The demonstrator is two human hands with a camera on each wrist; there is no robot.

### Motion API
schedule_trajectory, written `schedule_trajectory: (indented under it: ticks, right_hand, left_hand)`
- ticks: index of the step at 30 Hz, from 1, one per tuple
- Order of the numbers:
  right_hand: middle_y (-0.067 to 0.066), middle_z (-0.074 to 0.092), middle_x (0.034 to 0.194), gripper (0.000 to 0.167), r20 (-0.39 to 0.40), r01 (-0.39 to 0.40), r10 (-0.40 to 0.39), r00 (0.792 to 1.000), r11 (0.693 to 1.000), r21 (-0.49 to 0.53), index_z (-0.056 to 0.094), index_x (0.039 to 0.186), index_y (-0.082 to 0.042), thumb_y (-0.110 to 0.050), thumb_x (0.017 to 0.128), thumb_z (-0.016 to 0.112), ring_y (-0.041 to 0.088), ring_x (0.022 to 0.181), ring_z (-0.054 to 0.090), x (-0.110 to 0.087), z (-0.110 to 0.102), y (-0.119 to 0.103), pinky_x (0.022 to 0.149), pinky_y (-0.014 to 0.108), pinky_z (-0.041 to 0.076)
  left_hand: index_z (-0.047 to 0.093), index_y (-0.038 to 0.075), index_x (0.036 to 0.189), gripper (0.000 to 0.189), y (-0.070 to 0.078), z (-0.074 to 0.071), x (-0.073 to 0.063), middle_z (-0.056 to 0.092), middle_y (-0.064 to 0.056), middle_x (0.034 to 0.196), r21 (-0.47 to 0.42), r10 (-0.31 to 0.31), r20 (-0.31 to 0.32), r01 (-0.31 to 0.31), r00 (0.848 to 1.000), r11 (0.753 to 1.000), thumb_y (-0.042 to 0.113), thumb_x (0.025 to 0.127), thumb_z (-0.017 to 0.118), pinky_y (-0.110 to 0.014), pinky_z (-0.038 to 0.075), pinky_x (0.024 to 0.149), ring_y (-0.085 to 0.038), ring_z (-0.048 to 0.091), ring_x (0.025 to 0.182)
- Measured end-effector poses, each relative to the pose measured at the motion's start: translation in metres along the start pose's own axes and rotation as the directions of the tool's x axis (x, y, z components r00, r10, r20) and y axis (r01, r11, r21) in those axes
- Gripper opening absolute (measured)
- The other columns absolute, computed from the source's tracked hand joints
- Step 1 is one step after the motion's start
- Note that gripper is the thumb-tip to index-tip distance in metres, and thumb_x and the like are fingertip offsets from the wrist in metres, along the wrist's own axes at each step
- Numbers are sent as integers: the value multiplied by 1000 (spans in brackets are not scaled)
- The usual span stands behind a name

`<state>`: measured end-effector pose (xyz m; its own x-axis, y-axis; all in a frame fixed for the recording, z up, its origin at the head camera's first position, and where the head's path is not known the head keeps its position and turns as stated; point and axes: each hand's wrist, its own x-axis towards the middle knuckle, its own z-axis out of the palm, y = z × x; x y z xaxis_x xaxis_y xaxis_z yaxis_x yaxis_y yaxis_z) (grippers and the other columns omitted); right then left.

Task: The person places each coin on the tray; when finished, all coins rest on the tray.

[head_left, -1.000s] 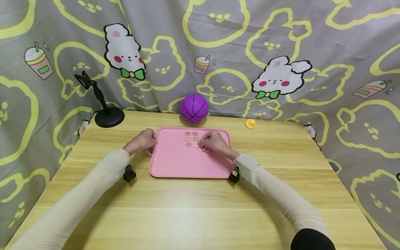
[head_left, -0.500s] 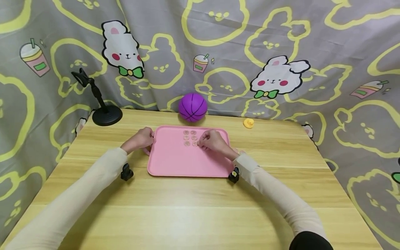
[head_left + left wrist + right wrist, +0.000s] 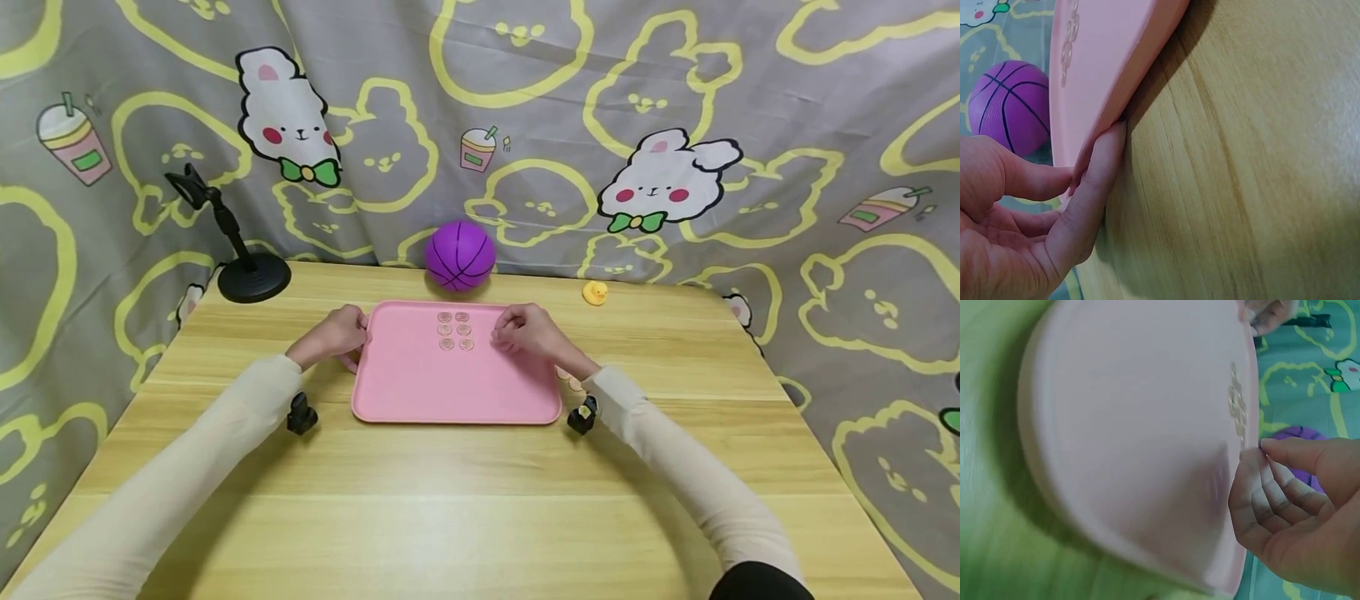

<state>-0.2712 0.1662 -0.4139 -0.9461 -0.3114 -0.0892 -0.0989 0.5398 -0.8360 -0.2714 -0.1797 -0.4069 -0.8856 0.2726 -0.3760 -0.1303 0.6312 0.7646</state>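
Note:
A pink tray lies on the wooden table. Several copper-coloured coins sit on it in two columns near its far edge. At the tray's left end, my left hand pinches the rim; the left wrist view shows the thumb above and a finger along the outer side. My right hand hovers over the tray's right part, just right of the coins. In the right wrist view its fingers are loosely curled, with no coin visible between them. More coins lie on the table beside the tray, partly hidden by my right wrist.
A purple ball stands behind the tray. To its right is a small yellow rubber duck. A black stand with a clip occupies the far left corner. A patterned curtain hangs behind the table.
My right hand has lifted off the lower right coin and moved to the right, leaving that coin in the right column. My left hand has stayed on the tray's rim.

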Motion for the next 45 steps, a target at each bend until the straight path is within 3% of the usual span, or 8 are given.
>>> schedule_trajectory:
  ticks: [3, 13, 20, 30, 34, 38, 41, 45]
  right_hand:
    - [14, 72, 86, 8, -9, 17, -17, 1000, 1000, -19, 70, 102, 7, 2, 97, 67, 24, 73, 72, -1, -9, 2, 68, 34, 67]
    - [12, 72, 91, 12, -74, 17, -27, 997, 992, -127, 72, 102, 4, -7, 97, 73, 12, 77, 62, -14, -40, 15, 66, 17, 53]
    - [20, 72, 96, 15, -87, 8, -18, 996, 994, -113, 71, 106, 7, -5, 97, 73, 15, 77, 63, -25, -54, 27, 64, 21, 59]
    - [22, 71, 96, 13, -122, 26, -49, 991, 984, -176, 68, 105, 9, -1, 97, 70, 14, 77, 62, -33, -75, 42, 62, 16, 55]
    - [22, 71, 98, 14, -74, 29, -45, 996, 977, -212, 68, 106, 9, 0, 96, 71, 17, 81, 64, -36, -83, 49, 66, 16, 56]
    - [24, 71, 102, 19, 43, 49, -40, 998, 971, -234, 67, 110, 9, -1, 95, 74, 24, 89, 66, -42, -91, 55, 71, 18, 55]
    - [24, 69, 107, 27, 142, 66, -36, 989, 974, -217, 66, 117, 9, -2, 94, 75, 25, 95, 63, -44, -96, 61, 75, 20, 53]
    - [22, 59, 101, 30, 235, 88, -52, 971, 985, -149, 63, 120, 11, 2, 94, 74, 18, 86, 52, -44, -97, 72, 70, 19, 45]
  left_hand:
    - [55, -19, 118, 24, 0, 0, -1, 66, -21, 88, -10, 7, -4, -7, 1000, 1000, -6, 101, 44, -37, 69, 62, -22, 71, 72]
    - [55, -17, 116, 23, -1, 0, 0, 66, -22, 89, 15, 19, 9, -20, 1000, 1000, -6, 101, 42, -34, 68, 62, -21, 71, 71]
    - [55, -19, 119, 25, -2, 2, 1, 66, -22, 87, 5, 10, -1, -10, 1000, 1000, -7, 101, 42, -35, 68, 61, -21, 71, 71]
    - [53, -17, 117, 21, -2, 0, -1, 62, -19, 89, -6, 9, -10, -9, 1000, 1000, -5, 103, 43, -36, 69, 62, -20, 70, 70]
    - [53, -17, 119, 23, -1, 0, -1, 62, -19, 90, -2, 5, -4, -5, 1000, 1000, -4, 103, 42, -35, 69, 63, -20, 69, 71]
    - [53, -17, 121, 24, -2, 1, 0, 63, -21, 90, 1, 1, 1, -1, 1000, 1000, -4, 104, 42, -34, 69, 63, -21, 70, 72]
    - [53, -17, 120, 24, -3, 1, 0, 63, -20, 89, 0, 3, -2, -3, 1000, 1000, -4, 104, 42, -35, 69, 63, -21, 70, 72]
    - [52, -18, 120, 23, -3, 1, 0, 63, -20, 87, -2, 11, -5, -11, 1000, 1000, -4, 103, 43, -36, 69, 62, -21, 70, 70]
